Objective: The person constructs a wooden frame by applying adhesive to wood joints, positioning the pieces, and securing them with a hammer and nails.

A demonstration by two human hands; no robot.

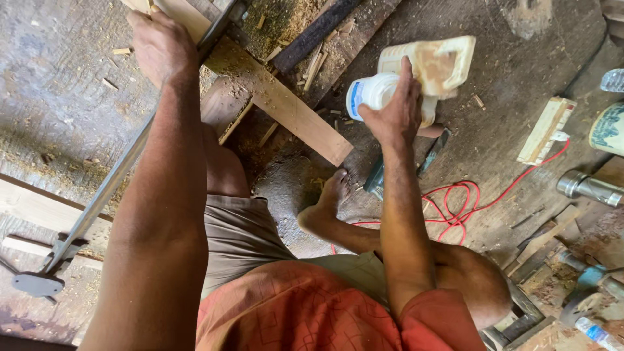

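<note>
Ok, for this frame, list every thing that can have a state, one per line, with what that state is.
left hand: closed on the wood at the clamp's far end
right hand: gripping the white glue jug
white glue jug: held tilted, lying sideways above the floor
bar clamp: lying along the bench
wooden plank: angled down toward the floor
red cable: loosely coiled on the floor

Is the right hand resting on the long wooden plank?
No. The right hand grips a white plastic bottle above the floor, while the left hand is at the plank.
</note>
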